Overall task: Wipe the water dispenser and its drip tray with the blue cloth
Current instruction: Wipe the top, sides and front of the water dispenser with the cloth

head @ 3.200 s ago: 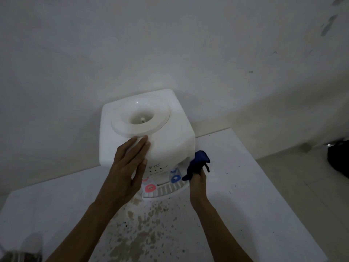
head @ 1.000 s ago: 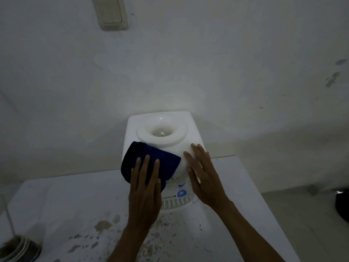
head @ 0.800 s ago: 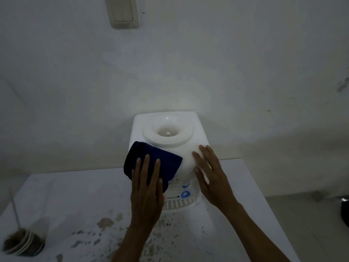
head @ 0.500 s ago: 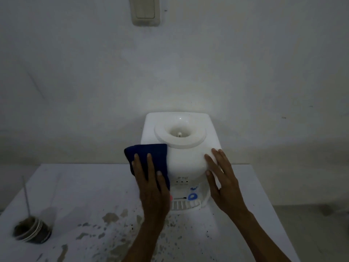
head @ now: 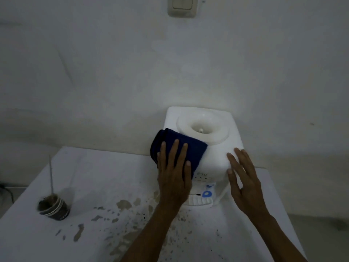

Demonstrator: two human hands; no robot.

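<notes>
A white tabletop water dispenser (head: 217,154) stands against the wall, its round bottle socket facing up. The folded blue cloth (head: 196,148) lies over its front left top corner, with my left hand (head: 174,178) pressed flat on it, fingers spread. My right hand (head: 243,182) rests flat and empty against the dispenser's front right side. Below, between my hands, the white slotted drip tray (head: 198,201) shows under a blue tap (head: 206,194). My left hand hides the left part of the tray and front panel.
The white table (head: 105,176) is stained with brown spots in front of the dispenser. A dark paper cup (head: 53,208) with a thin stick (head: 51,174) stands at the left. A wall switch (head: 182,6) sits above. The table edge drops off at the right.
The cloth went from my right hand at the tray to my left hand. In the last half second it slid from the dispenser's left side up and right onto the top corner.
</notes>
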